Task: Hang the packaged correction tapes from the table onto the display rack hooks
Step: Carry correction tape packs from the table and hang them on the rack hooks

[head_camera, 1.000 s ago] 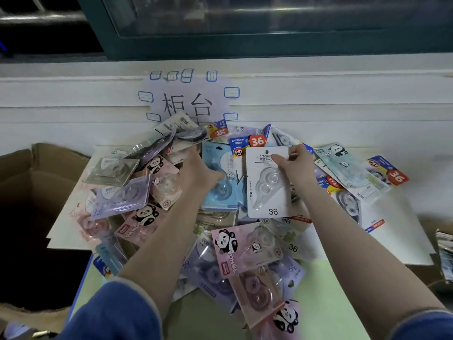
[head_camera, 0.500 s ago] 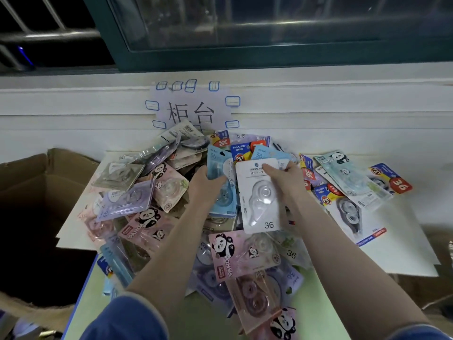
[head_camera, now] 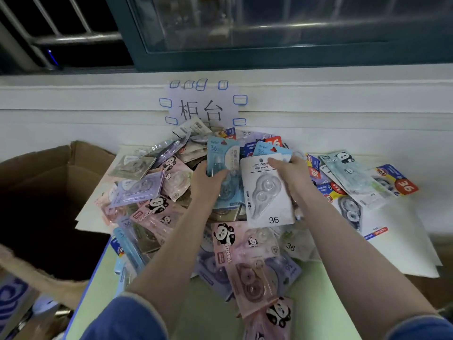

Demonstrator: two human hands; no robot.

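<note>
Left hand [head_camera: 206, 185] now lifts a blue pack [head_camera: 221, 158] off the pile, thumb and fingers pinching it, upright at centre frame. Right hand [head_camera: 289, 170] pinches the white pack [head_camera: 267, 192], header up, tilted slightly.

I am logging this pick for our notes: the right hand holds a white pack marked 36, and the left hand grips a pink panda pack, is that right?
Not quite. In the head view the left hand grips a light blue pack, not a pink panda one. The right hand does hold the white pack marked 36.
</note>
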